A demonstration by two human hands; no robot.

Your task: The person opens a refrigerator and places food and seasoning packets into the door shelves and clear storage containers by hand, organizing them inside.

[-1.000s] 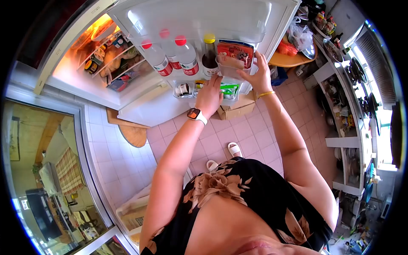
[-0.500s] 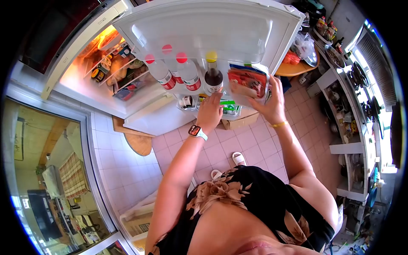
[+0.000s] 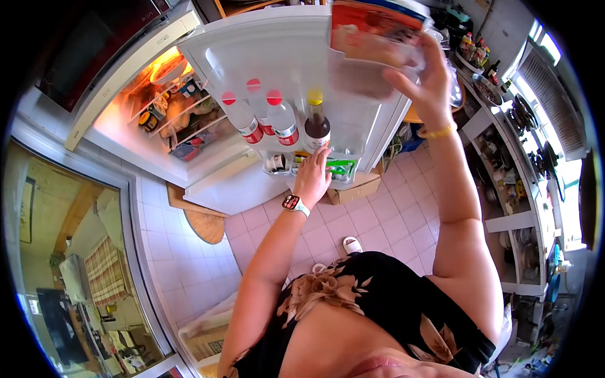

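Observation:
My right hand point(image 3: 428, 85) grips a clear plastic container point(image 3: 365, 72) with red and blue packets point(image 3: 372, 31) in it, raised in front of the upper part of the open fridge door point(image 3: 271, 47); it is blurred by motion. My left hand point(image 3: 311, 176), wearing a watch, rests at the door shelf by the base of a dark bottle with a yellow cap point(image 3: 317, 126). Its fingers are apart and hold nothing. Left of that bottle stand several clear bottles with red caps point(image 3: 282, 120). Below, a lower door bin point(image 3: 343, 169) holds a green item and small packs.
The lit fridge interior point(image 3: 173, 113) with food is at the left. A cardboard box point(image 3: 355, 189) lies on the tiled floor under the door. Shelves with kitchenware point(image 3: 520, 183) line the right side, and a glass door point(image 3: 82, 252) is at the far left.
My right hand has lifted the container with the packets up and to the right, away from its place beside the dark bottle. My left hand has stayed near that bottle's base.

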